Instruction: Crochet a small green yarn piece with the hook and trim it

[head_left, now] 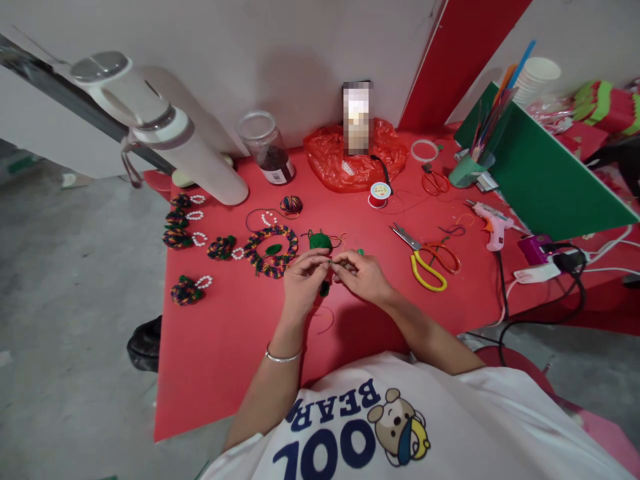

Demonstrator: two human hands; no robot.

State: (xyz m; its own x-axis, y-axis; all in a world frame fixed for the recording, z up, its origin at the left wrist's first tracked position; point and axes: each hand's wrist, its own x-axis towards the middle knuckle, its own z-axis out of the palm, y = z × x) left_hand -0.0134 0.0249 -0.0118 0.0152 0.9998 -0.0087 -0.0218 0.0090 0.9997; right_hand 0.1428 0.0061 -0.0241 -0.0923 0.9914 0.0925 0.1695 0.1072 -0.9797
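Note:
My left hand (pixel 306 280) and my right hand (pixel 363 275) meet fingertip to fingertip above the red table. Both are pinched on something too small to make out. A small dark green piece (pixel 325 289) hangs or lies just below the fingertips; which of the two I cannot tell. Right behind my left fingers sits a green yarn ball (pixel 320 241). To the left lies a multicoloured knitted ring (pixel 251 248) with a green leaf-shaped piece (pixel 273 249) inside it. A thin red thread (pixel 332 320) curls on the table below my hands.
Yellow-handled scissors (pixel 429 272) and a pink glue gun (pixel 496 227) lie right. Yarn pieces with bead loops (pixel 186 291) line the left. Behind stand a white bottle (pixel 200 160), a jar (pixel 273 157), a thread spool (pixel 379 195) and a phone (pixel 357 120) at a red bag (pixel 327 163).

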